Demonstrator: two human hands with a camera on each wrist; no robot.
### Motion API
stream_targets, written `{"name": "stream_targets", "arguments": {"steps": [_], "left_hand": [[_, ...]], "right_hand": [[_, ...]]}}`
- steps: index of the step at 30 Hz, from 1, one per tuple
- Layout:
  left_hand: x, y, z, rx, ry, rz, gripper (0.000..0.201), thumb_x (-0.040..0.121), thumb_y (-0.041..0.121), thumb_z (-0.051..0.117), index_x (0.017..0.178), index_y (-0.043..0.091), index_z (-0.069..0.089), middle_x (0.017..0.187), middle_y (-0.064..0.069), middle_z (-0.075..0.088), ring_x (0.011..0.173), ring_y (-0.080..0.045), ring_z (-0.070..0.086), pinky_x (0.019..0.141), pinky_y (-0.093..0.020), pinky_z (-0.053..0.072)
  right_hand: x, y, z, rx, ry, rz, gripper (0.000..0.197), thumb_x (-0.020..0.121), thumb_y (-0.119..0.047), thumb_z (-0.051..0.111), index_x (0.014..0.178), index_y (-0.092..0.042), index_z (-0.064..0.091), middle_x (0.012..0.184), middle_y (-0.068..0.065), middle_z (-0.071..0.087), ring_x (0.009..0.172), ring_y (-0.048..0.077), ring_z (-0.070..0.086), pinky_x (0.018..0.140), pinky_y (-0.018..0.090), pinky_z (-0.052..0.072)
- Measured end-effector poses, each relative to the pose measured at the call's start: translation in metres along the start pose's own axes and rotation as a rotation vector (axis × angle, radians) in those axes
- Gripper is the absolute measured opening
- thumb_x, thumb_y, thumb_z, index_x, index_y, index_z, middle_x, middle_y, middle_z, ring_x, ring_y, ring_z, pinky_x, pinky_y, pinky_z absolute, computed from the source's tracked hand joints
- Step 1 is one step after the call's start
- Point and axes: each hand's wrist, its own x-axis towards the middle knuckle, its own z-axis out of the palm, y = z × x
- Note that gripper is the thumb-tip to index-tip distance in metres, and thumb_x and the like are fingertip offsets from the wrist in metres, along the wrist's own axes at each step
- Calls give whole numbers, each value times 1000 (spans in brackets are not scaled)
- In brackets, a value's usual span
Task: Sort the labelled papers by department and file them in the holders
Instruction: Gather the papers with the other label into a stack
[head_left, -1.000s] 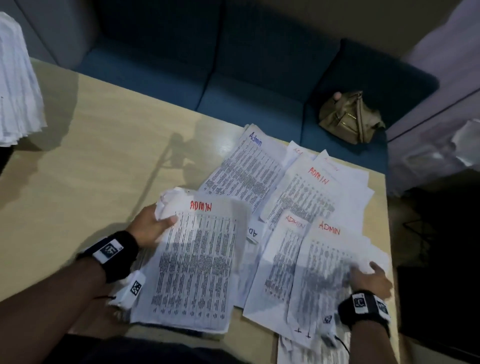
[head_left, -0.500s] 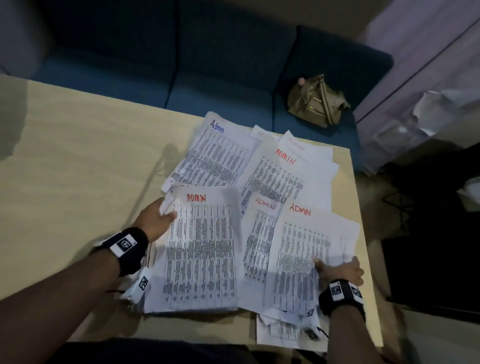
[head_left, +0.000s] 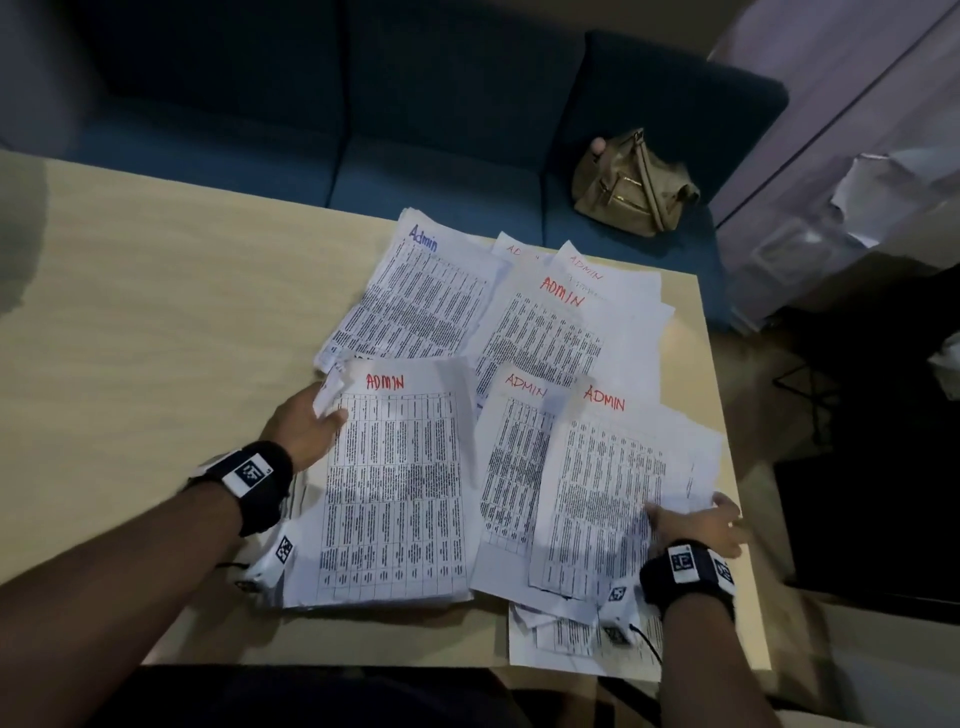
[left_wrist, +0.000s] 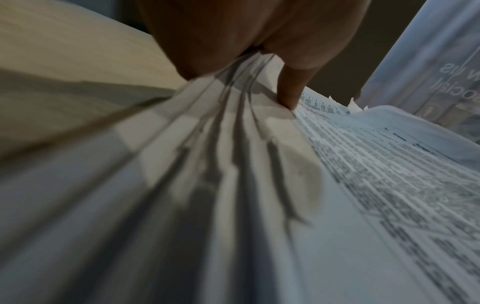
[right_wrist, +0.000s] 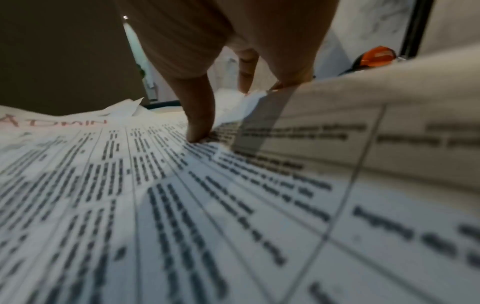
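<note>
Pale wood counter (head_left: 156, 322) carries our ADMIN papers, fanned over its right half. Our left hand (head_left: 306, 431) pinches the upper left edge of the nearest stack (head_left: 395, 493), thumb on top. Our right hand (head_left: 711, 525) pinches the right edge of another ADMIN sheet (head_left: 613, 493), thumb pressed on the print. A tan bag (head_left: 631, 184) sits on the blue sofa (head_left: 415, 130) beyond.

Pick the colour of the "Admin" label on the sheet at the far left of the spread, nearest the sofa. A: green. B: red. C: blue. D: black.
C: in the head view the far-left sheet carries "Admin" in blue ink, while the sheet under the left hand and its neighbours are lettered in red.
</note>
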Motion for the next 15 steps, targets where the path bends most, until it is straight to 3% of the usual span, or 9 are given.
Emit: {"name": "stream_targets", "arguments": {"steps": [3,6,9,12,15], "left_hand": [[0,0,1,19,-1,-1,45,97,28,53,141,27,45,112,-1,64,84,-18,60,61,-23,41],[-1,1,2,20,5,-6,45,97,28,52,141,29,43,109,2,62,80,-15,58,58,-22,39],[-3,4,1,10,10,-6,47,97,27,53,143,28,43,107,3,59,77,-11,57,58,-22,39],[-4,4,-1,-19,-1,-23,49,96,27,54,144,29,41,118,0,62,81,-12,58,67,-26,44],[-7,5,-3,-51,-12,-24,50,96,27,54,144,29,41,129,-5,60,93,-19,59,78,-29,45]], "right_hand": [[-1,-2,-5,26,-43,-56,87,69,-14,84,137,-10,29,128,31,49,114,46,52,93,51,48],[-12,-9,-6,-125,12,-279,86,76,-17,77,144,-14,25,129,26,52,119,43,49,103,50,40],[-32,-18,-7,-82,-76,-350,86,82,-7,69,147,-24,16,131,19,54,115,40,56,97,47,45],[-43,-32,-25,-55,-65,-321,54,88,-7,59,136,-14,35,114,28,61,95,42,61,84,50,53],[-61,-62,-63,-89,-61,-534,29,89,-13,56,117,-9,48,103,28,63,81,37,58,73,36,48]]}}
